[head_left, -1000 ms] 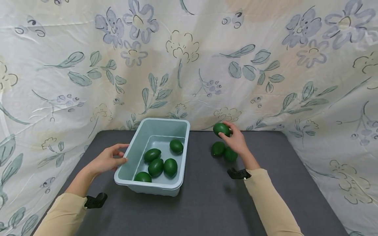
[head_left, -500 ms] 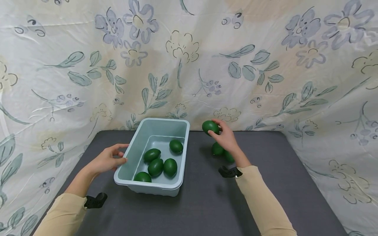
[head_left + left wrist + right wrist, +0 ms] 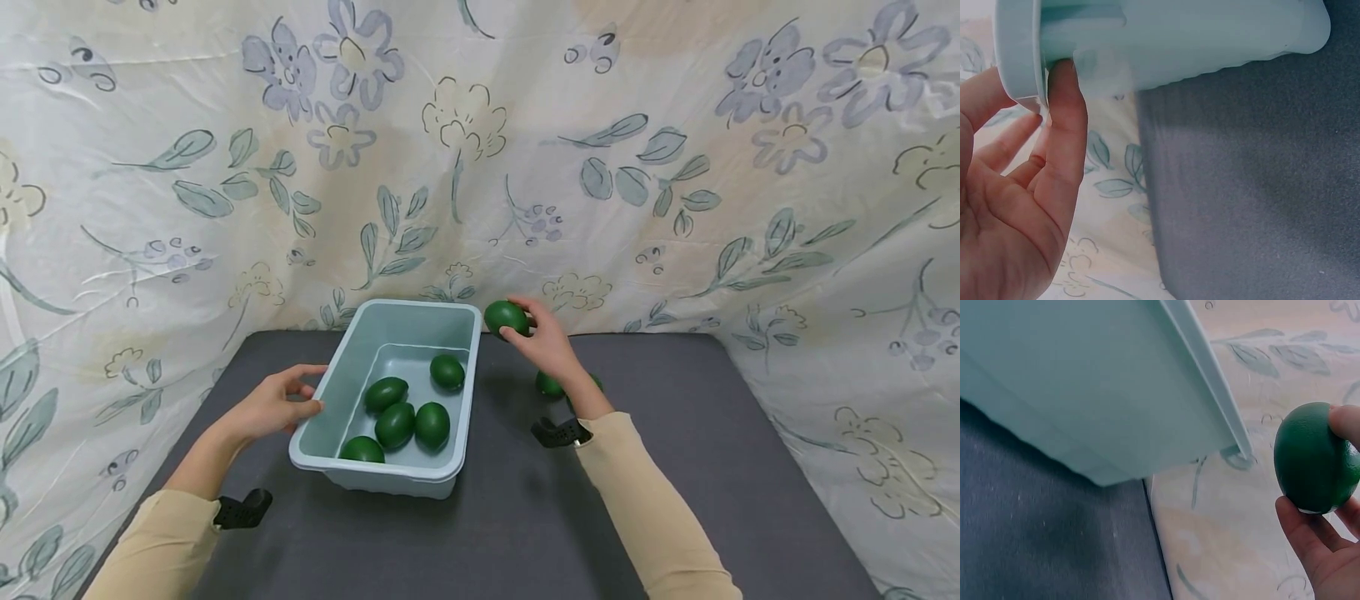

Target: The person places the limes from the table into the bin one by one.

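Observation:
My right hand (image 3: 550, 342) pinches a dark green avocado (image 3: 506, 319) between thumb and fingers, in the air just right of the bin's far right corner. In the right wrist view the avocado (image 3: 1313, 459) is held at its ends, beside the bin's outer wall (image 3: 1097, 381). With its thumb and fingers my left hand (image 3: 271, 405) grips the left rim of the pale blue plastic bin (image 3: 375, 471); the left wrist view shows the rim (image 3: 1019, 56) between them. Several avocados lie in the bin, one of them (image 3: 395, 426) near its middle.
On the table right of the bin, two more avocados (image 3: 548, 383) lie partly hidden behind my right hand and wrist. The dark grey table (image 3: 510, 533) ends at a floral cloth (image 3: 510, 167) hanging behind and at both sides.
My right hand has carried the avocado leftward, from above the two on the table to beside the bin's far right corner. My left hand and the bin stay put.

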The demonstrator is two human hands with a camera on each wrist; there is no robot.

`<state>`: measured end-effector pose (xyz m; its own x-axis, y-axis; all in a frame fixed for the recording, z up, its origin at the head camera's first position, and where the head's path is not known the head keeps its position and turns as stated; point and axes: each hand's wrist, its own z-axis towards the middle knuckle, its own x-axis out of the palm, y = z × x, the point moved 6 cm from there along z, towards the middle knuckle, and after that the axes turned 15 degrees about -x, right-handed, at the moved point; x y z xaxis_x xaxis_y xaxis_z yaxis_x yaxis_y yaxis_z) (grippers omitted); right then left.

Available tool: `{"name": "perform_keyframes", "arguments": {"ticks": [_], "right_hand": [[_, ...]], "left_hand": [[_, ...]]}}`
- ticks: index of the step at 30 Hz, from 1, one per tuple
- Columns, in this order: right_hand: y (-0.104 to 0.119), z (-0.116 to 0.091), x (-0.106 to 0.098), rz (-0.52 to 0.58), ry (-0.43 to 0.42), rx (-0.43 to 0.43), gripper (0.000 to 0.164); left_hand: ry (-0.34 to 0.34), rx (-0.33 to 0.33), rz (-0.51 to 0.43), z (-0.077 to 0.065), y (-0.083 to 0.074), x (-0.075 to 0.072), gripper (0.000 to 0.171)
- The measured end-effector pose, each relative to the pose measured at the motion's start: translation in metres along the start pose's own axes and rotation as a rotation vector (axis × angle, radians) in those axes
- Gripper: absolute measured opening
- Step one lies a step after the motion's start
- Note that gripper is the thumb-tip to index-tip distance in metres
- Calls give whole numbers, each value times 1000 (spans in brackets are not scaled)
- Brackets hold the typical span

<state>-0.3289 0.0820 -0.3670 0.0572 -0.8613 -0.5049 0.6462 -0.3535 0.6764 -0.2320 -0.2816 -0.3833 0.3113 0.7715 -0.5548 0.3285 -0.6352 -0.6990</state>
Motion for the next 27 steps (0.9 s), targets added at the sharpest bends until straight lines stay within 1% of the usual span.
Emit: {"name": "perform_keyframes", "arguments": {"ticks": [5,8,14,21,27], "right_hand": [[8,7,11,30,20,19,55],[11,12,18,36,27,19,54],[20,19,26,38,23,-12,52],[25,29,39,62,63,-10,51],[29,32,51,79,102,-8,51]], "left_hand": [[-7,-13,4,0,1,0,64],[-5,-7,6,0,0,0,65],[-1,0,0,-1,0,1,65],[3,7,-8,-1,0,0,65],[-1,6,-7,2,3,-1,64]]}}
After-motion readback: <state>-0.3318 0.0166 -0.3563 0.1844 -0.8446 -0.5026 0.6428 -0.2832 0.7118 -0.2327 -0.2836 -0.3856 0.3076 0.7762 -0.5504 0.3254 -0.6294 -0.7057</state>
